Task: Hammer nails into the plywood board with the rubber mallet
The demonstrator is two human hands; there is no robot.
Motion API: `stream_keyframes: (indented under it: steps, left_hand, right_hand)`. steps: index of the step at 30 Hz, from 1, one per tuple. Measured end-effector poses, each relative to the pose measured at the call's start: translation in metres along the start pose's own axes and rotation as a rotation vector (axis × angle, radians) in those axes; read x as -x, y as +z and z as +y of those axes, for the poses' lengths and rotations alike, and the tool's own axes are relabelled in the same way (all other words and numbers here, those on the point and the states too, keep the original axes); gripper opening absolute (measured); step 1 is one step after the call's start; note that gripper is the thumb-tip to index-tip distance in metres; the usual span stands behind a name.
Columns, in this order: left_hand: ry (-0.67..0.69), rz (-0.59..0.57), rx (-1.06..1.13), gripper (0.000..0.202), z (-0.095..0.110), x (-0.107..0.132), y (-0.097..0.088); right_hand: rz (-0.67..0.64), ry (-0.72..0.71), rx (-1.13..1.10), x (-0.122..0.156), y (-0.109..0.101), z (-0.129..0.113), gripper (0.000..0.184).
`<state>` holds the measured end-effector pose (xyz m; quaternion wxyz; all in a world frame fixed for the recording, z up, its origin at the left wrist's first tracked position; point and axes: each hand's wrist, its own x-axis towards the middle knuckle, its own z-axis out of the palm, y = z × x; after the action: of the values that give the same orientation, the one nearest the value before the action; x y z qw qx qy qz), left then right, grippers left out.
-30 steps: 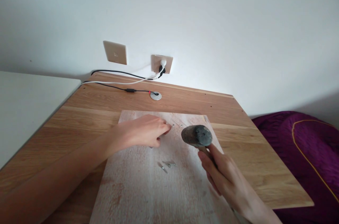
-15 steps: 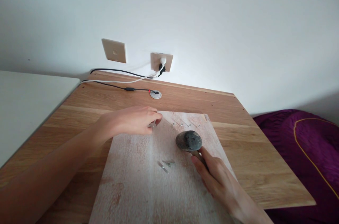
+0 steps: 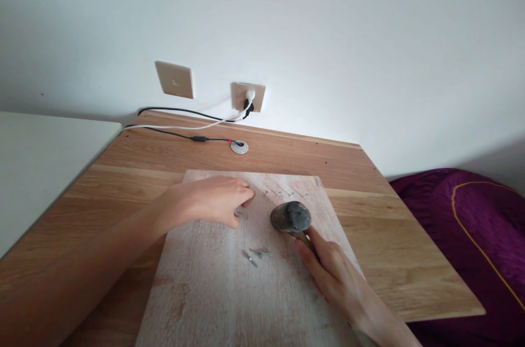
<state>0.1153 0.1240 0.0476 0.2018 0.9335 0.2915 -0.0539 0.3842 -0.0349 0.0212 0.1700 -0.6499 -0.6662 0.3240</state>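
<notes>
A pale worn wooden board lies on a wooden desk. My right hand grips the handle of a hammer; its dark round head rests low over the board. My left hand is closed in a pinch at the board's far part, with a small metal piece, probably a nail, showing under its fingertips. A row of small nails stands in the board near its far edge. A few loose nails lie on the board between my hands.
Black and white cables run across the desk's back to a wall socket. A metal cable grommet sits in the desk. A white surface adjoins on the left, and a purple cushion lies at the right.
The hammer head has come down from a raised position to just over the board. My left hand drew back left from the nail row and now pinches at a spot further left.
</notes>
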Motion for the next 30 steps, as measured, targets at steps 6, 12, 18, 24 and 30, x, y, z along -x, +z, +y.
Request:
stream_keyframes:
  steps: [6,12,18,24,30]
  left_hand:
    - [0.087,0.015,-0.016,0.021,0.013,-0.003,0.006]
    - [0.109,0.087,0.110,0.019,0.005,-0.005,0.003]
    - [0.186,0.318,0.364,0.015,-0.023,-0.016,0.001]
    - [0.089,0.344,0.401,0.017,-0.034,-0.022,0.009]
    - [0.134,0.356,0.326,0.017,-0.034,-0.026,0.014]
  right_hand:
    - [0.026,0.005,-0.003,0.001,0.001,0.005,0.048]
    - [0.013,0.036,-0.036,0.001,0.003,0.006,0.050]
    - [0.025,0.038,-0.043,-0.001,0.002,0.004,0.049]
    - [-0.019,0.045,-0.058,-0.001,-0.002,-0.003,0.044]
    - [-0.042,0.031,-0.041,-0.001,-0.005,-0.009,0.040]
